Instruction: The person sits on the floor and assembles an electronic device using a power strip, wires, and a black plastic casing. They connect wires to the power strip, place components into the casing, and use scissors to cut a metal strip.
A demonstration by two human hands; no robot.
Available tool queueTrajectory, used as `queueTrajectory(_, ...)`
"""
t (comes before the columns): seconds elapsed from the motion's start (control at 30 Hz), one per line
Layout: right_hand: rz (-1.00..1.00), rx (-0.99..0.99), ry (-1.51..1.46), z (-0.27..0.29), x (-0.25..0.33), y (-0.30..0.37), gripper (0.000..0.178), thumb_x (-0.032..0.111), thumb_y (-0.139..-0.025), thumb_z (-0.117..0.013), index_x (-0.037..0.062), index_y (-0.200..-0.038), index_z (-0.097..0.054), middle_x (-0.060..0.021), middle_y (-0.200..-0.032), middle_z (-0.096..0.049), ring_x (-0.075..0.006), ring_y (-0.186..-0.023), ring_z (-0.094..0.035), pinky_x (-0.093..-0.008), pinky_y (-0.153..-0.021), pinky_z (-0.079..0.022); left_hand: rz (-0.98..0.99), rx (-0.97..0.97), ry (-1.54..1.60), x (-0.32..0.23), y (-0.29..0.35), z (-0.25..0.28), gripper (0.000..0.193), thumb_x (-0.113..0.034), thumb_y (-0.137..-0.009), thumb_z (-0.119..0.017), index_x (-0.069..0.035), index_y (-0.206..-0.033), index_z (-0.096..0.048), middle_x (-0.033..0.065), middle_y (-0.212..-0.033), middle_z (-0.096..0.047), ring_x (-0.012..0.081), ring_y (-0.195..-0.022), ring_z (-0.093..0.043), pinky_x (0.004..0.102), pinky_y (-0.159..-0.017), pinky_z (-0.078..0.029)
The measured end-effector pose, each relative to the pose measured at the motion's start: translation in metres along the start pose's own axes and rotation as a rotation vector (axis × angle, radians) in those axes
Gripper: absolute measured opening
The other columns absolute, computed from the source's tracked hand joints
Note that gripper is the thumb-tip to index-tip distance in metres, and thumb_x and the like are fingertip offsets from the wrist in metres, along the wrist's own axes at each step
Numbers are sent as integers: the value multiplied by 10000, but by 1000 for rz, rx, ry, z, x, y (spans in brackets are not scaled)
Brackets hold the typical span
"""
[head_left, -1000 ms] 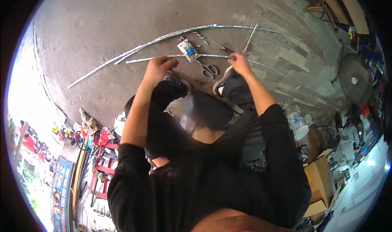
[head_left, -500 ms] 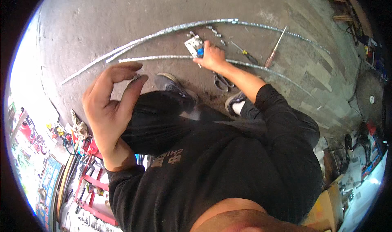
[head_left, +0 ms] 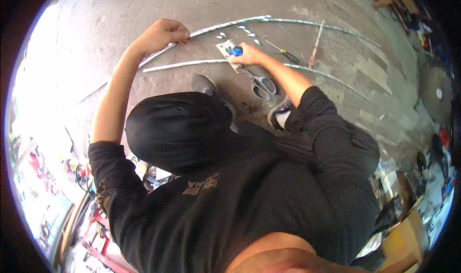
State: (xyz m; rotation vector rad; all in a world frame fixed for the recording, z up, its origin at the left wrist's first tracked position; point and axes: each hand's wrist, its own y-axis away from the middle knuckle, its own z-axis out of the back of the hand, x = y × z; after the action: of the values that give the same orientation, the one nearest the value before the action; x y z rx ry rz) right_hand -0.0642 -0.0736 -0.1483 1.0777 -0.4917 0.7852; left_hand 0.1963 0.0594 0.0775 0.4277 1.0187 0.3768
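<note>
My left hand (head_left: pixel 167 36) is over the far long silvery rod (head_left: pixel 230 24), thumb and fingertips pinched together; anything between them is hidden. My right hand (head_left: pixel 249 55) closes around a small blue object (head_left: pixel 236 51), whose kind I cannot make out. It is above a whitish flat piece (head_left: pixel 223 45) on the floor. A nearer silvery rod (head_left: pixel 187 64) passes just beside that piece and under my right forearm. Grey-handled scissors (head_left: pixel 263 87) lie between my shoes, close to my right wrist. Several small shiny pieces (head_left: pixel 248 32) are scattered beyond the right hand.
A yellow-and-black-handled screwdriver (head_left: pixel 287 55) and a longer one with a reddish handle (head_left: pixel 314 54) rest on the concrete floor (head_left: pixel 201 4) to the right. My left shoe (head_left: pixel 204 84) is near the closer rod. A cardboard box (head_left: pixel 408 239) and clutter line the right side.
My left hand has reached forward from near my knee to the far rod, its fingertips drawing together. My right hand stays by the whitish piece with the blue object, and the scissors show more fully.
</note>
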Motion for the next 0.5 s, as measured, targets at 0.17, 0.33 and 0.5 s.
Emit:
queueTrajectory(0.17, 220, -115, 152, 41, -19, 32, 904, 416, -612, -852, -23, -1311, -484, -241, -1193, -615, -355, -1088, -617, -413, -921, -497, 102, -208, 138, 55, -32, -60, 250, -224, -866, -682, 8, -958, -708, 92, -863, -713, 170, -787, -662, 324, -752, -535)
queueTrajectory(0.33, 32, 57, 395, 85, -40, 89, 833, 306, -635, -820, -9, -1316, -458, -240, -1199, -600, -355, -1105, -594, -403, -950, -472, 91, -130, 89, 128, -60, -140, 267, -240, -781, -710, 25, -816, -708, 113, -709, -690, 180, -688, -662, 331, -676, -516)
queueTrajectory(0.5, 16, 62, 487, 144, -73, 169, 824, 335, -611, -833, -7, -1280, -494, -229, -1139, -632, -348, -1054, -623, -416, -895, -496, 42, -103, 26, 159, -70, -149, 279, -255, -800, -660, 9, -858, -725, 129, -712, -696, 209, -685, -678, 345, -685, -528)
